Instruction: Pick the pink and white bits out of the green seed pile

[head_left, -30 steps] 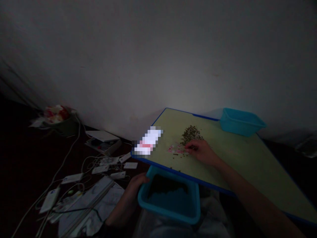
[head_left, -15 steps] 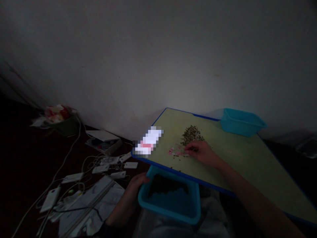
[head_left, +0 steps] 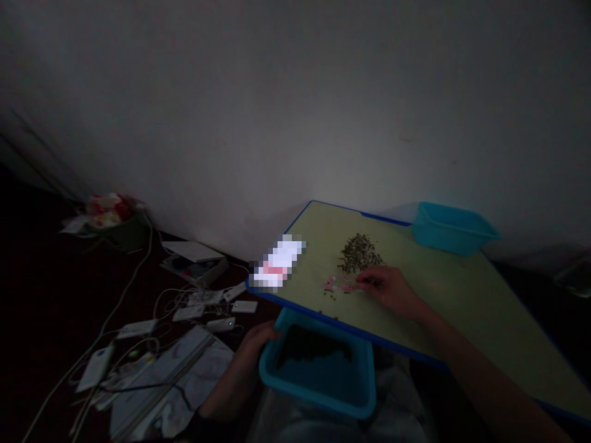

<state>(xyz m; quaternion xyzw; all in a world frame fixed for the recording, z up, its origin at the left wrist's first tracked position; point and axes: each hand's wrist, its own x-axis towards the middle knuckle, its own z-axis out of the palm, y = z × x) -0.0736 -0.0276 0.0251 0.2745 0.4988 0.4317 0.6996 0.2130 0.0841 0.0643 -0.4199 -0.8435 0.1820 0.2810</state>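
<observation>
My right hand [head_left: 390,289] rests palm down on the pale green table [head_left: 443,295], fingers curled over a few small dark grains beside a pinkish patch [head_left: 337,285]. A heap of small dark grains [head_left: 356,252] lies just beyond it. My left hand [head_left: 256,344] grips the left rim of a blue tub [head_left: 318,394] held below the table's near edge; dark grains lie in the tub. The room is very dim.
A second blue tub [head_left: 455,229] stands at the table's far right by the wall. A lit, blurred-out screen [head_left: 278,263] sits at the table's left corner. On the floor to the left lie cables, white adapters [head_left: 138,329], papers and a small bin [head_left: 111,221].
My right hand has slid a little to the right and toward me along the table. The left hand and the tub have barely moved.
</observation>
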